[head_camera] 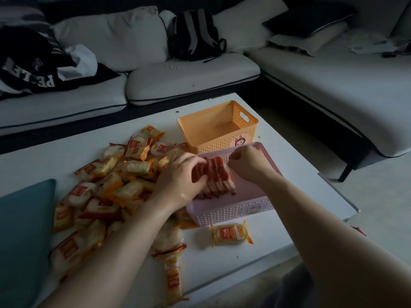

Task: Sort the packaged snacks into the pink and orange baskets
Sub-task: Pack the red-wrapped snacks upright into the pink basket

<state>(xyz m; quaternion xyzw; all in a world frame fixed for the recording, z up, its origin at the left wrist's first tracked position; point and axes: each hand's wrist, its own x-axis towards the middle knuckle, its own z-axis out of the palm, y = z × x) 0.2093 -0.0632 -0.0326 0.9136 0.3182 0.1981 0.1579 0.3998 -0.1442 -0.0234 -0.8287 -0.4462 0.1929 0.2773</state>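
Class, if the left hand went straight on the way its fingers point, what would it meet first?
The red packs in the pink basket; the left hand already grips them at their near end. Beyond them, probably the right hand, though depth is unclear.

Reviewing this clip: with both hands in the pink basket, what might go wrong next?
1. The red packets stand on edge, squeezed between left hand and right hand; the pink basket floor beside them is bare, so the row may topple when released.
2. The left forearm crosses the loose pile; pulling back might sweep off the packet near the table edge.
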